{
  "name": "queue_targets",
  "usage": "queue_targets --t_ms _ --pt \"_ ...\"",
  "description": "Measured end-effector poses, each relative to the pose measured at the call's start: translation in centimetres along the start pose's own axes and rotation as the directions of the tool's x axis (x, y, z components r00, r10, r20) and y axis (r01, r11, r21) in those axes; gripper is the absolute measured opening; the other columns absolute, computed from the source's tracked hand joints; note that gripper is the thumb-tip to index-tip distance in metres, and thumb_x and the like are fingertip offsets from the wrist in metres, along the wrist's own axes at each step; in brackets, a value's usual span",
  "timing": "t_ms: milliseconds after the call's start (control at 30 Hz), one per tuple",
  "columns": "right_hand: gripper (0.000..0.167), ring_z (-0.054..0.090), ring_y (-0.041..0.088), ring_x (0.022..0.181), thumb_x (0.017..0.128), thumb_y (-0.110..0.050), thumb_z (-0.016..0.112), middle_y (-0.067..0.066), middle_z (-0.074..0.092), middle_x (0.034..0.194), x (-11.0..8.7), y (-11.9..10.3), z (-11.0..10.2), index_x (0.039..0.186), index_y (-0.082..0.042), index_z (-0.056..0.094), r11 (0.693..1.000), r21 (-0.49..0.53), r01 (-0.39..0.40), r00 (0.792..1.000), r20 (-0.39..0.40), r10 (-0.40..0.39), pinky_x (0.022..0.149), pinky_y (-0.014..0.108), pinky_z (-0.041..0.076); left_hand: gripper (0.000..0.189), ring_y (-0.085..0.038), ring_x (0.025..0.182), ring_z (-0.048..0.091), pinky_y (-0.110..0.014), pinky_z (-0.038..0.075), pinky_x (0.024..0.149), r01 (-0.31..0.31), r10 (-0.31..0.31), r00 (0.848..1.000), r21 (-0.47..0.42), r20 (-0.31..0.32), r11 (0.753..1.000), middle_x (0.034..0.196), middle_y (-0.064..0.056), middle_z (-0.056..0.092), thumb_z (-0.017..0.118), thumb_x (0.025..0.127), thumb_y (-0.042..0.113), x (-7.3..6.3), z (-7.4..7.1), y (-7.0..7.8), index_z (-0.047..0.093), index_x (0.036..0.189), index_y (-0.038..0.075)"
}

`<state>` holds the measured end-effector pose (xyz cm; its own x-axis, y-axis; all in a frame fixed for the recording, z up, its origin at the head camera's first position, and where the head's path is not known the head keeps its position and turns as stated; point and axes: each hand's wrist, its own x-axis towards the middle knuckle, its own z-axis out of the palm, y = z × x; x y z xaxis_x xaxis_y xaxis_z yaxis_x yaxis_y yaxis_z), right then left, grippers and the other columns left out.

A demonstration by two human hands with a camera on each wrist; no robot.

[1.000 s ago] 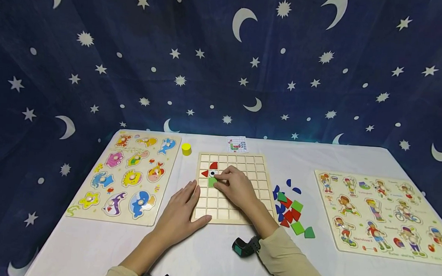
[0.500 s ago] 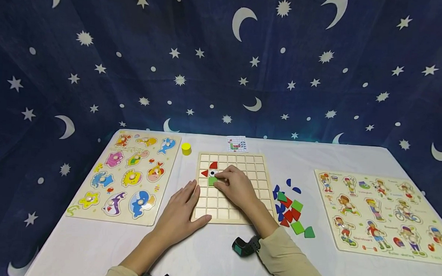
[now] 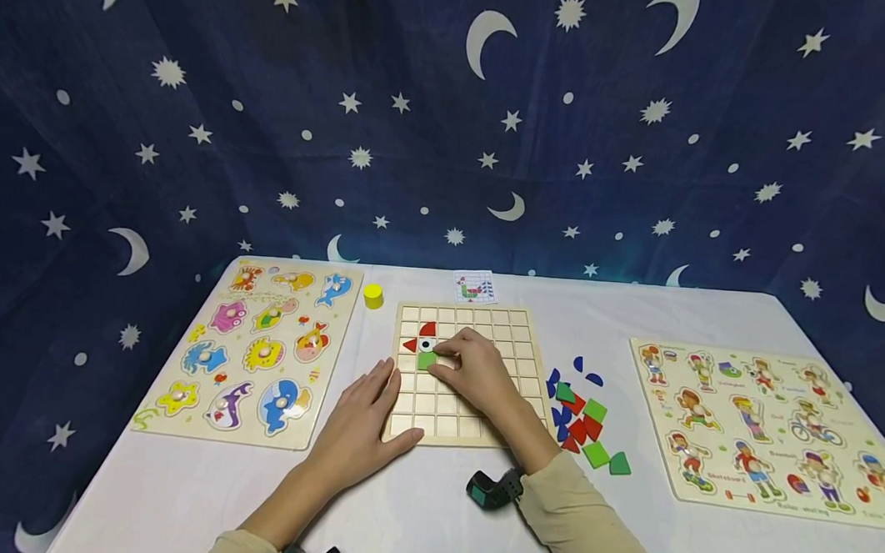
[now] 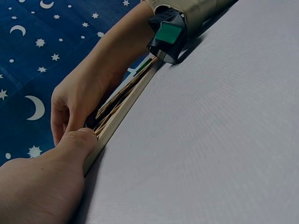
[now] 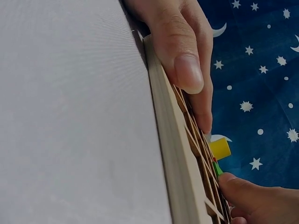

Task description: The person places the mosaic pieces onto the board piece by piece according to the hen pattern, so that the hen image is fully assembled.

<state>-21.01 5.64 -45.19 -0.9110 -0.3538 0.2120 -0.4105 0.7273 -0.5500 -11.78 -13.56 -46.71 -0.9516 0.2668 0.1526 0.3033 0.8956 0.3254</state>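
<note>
My right hand [image 3: 475, 370] is over the wooden grid board [image 3: 464, 435], pinching the edge of a green square tile [image 3: 426, 362] between thumb and fingers. In the right wrist view the green tile [image 5: 217, 168] sits at the thumb tip, slightly raised from the board. Above it on the grid lie a white tile with a black eye dot [image 3: 426, 345], a red triangle [image 3: 410, 345] and a red quarter-circle tile [image 3: 428, 329]. My left hand [image 3: 360, 418] rests at the board's lower left corner, fingers extended along the left edge, thumb at the near edge.
Loose blue, red and green tiles [image 3: 579, 431] lie right of the board. A pattern card [image 3: 475, 287] is behind it, with a yellow cylinder [image 3: 373, 296] to the left. An animal puzzle [image 3: 246, 354] flanks the left side, a sports puzzle [image 3: 772, 432] the right.
The right fingers shift very slightly at the green tile. The left hand stays put, and the whole head view moves up a little.
</note>
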Motion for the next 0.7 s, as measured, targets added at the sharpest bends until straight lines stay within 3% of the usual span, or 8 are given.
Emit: queue_targets --t_ms 433,700 --pt "0.031 0.051 0.007 0.072 0.077 -0.032 0.079 -0.002 0.062 0.090 0.3 -0.1 -1.2 0.103 -0.015 0.075 1.000 0.002 0.007 0.999 0.053 -0.007 0.065 0.023 0.047 0.087 -0.024 0.143 0.030 -0.043 0.027 0.116 -0.016 0.016 1.000 0.000 -0.026 1.000 0.154 -0.011 0.031 0.057 0.082 0.064 -0.1 -0.3 0.2 0.041 0.143 0.004" --pt "0.045 0.052 0.014 0.081 0.080 -0.036 0.075 0.005 0.054 0.101 2.7 0.6 -2.1 0.121 -0.018 0.067 1.000 -0.017 0.011 0.994 0.108 -0.009 0.069 0.028 0.047 0.087 -0.023 0.143 0.029 -0.043 0.027 0.117 -0.009 0.009 1.000 0.001 -0.014 1.000 0.155 -0.010 0.030 0.056 0.083 0.065 -0.1 -0.1 0.2 0.041 0.144 0.005"
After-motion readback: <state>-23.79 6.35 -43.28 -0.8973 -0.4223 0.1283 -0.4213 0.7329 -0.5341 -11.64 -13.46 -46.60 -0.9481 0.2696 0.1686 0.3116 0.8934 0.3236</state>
